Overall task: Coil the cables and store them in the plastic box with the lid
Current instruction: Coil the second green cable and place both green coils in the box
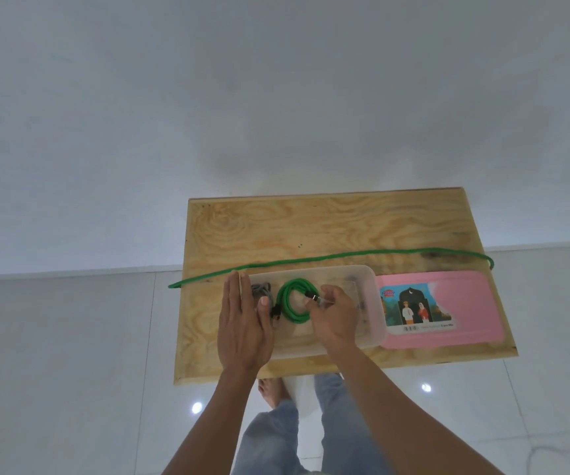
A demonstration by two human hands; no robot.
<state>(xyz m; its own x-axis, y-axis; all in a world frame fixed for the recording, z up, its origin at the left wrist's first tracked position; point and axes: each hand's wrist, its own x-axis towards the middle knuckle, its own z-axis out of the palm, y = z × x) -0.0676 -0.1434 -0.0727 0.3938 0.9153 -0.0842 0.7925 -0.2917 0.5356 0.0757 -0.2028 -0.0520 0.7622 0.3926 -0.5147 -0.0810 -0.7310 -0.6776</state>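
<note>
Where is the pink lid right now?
In the head view, the pink lid lies flat on the wooden board, at its right end, partly tucked under the right end of the clear plastic box, with the uncoiled green cable running behind it.

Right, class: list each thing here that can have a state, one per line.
plastic box: open, lid off
pink lid: flat on the board beside the box
coiled green cable: inside the box
grey cable: bundled in the box
long green cable: uncoiled across the board
left hand: flat against the box
right hand: pinching the coiled cable's plug
</note>
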